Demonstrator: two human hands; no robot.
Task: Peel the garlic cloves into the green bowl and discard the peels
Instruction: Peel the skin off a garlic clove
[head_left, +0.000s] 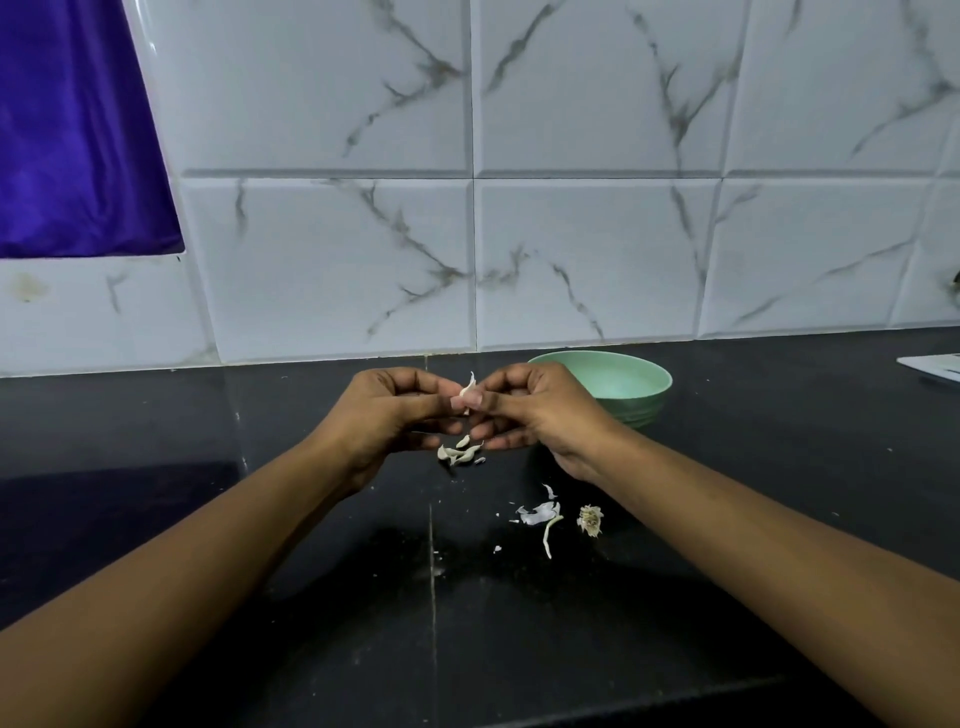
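My left hand (387, 413) and my right hand (535, 410) meet above the black counter, and both pinch one small garlic clove (468, 388) whose pale skin sticks up between the fingertips. The green bowl (618, 382) stands just behind my right hand, near the wall; what lies inside it is hidden. Several loose peels (460, 454) lie on the counter right under my hands. More peels (540, 514) and the dry garlic root end (590, 519) lie nearer to me, under my right forearm.
The black counter (260, 519) ends at a white marble-tile wall (571, 234). A purple cloth (67, 130) hangs at the upper left. A flat white object (932, 366) lies at the far right edge of the counter.
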